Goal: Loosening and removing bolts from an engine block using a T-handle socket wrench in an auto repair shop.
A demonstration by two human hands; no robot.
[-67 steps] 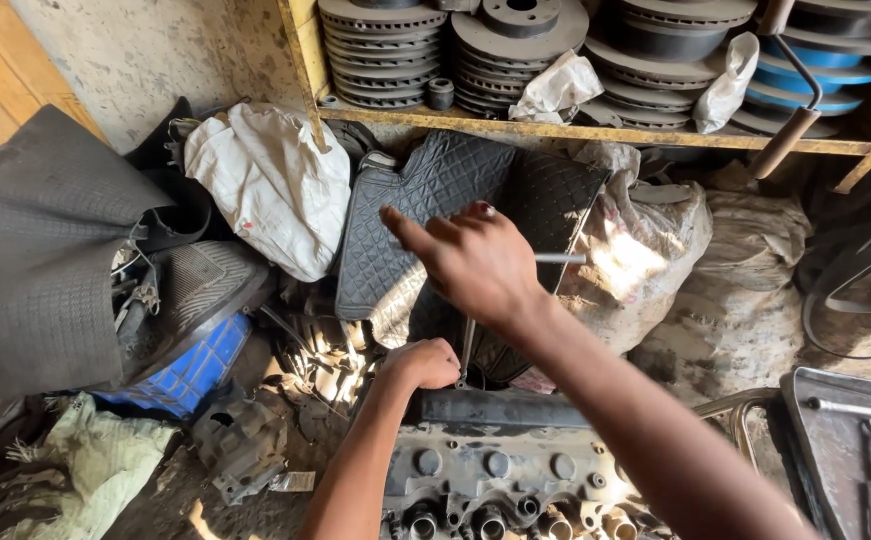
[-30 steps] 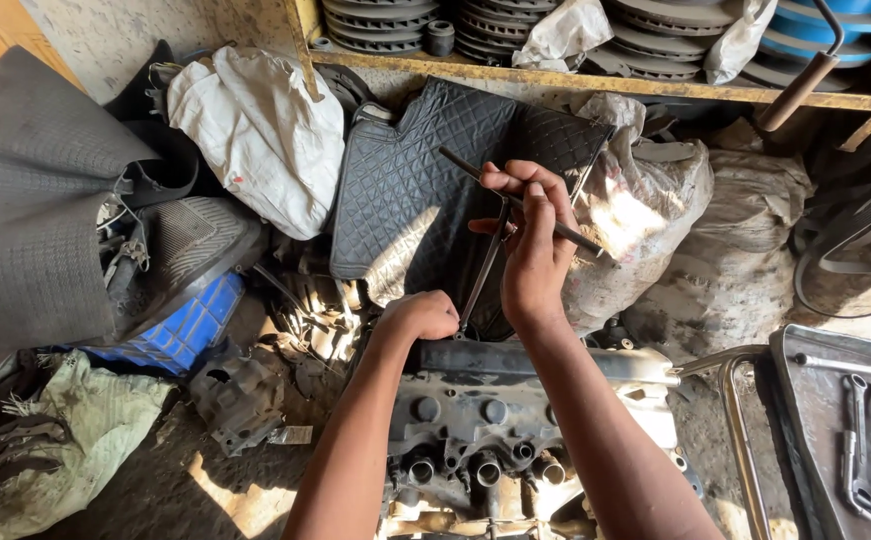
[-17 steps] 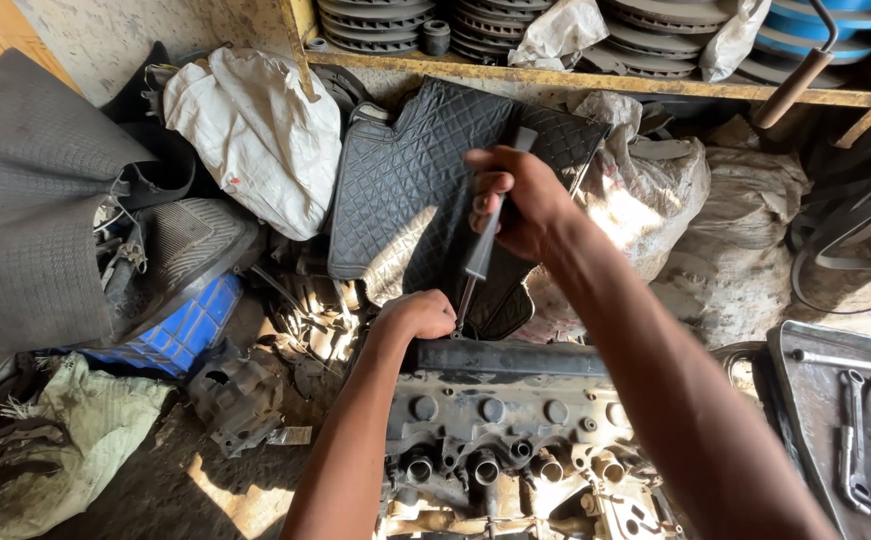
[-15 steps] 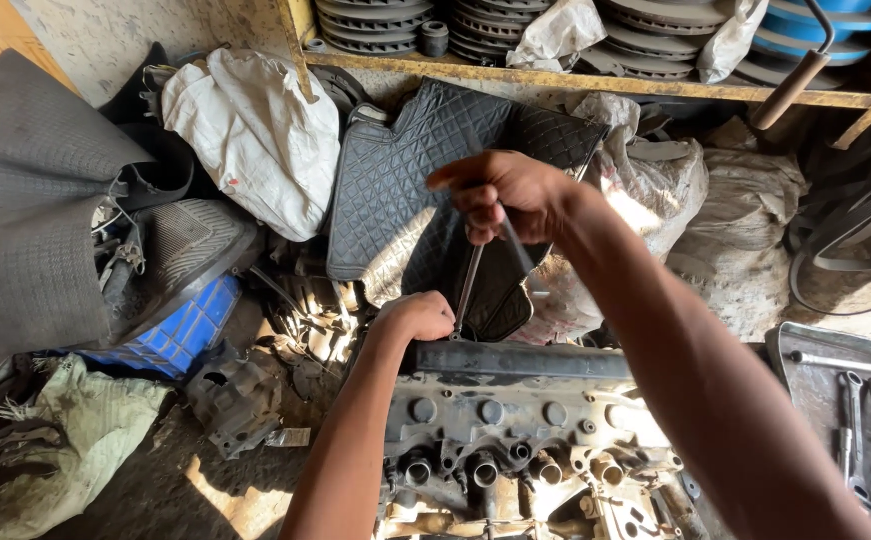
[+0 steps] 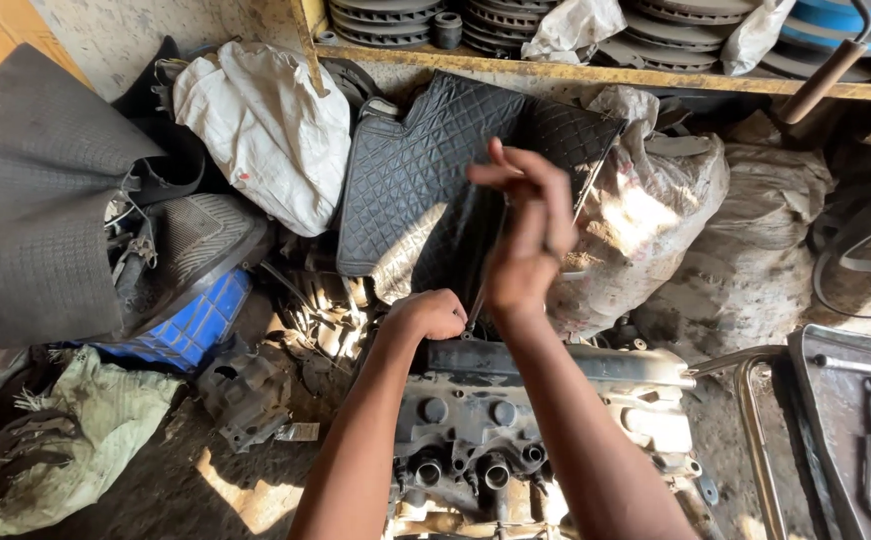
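Head view: right hand [image 5: 523, 240] raised above engine block [image 5: 515, 420], fingers wrapped round upper end of thin metal tool [image 5: 485, 275] that slants down to block's far edge. Left hand [image 5: 427, 315] balled in fist at tool's lower end, touching block's far edge. Quilted black mat [image 5: 415, 170] behind hands, white sack [image 5: 265, 125] left of it, wrenches on tray [image 5: 835, 400] at right.
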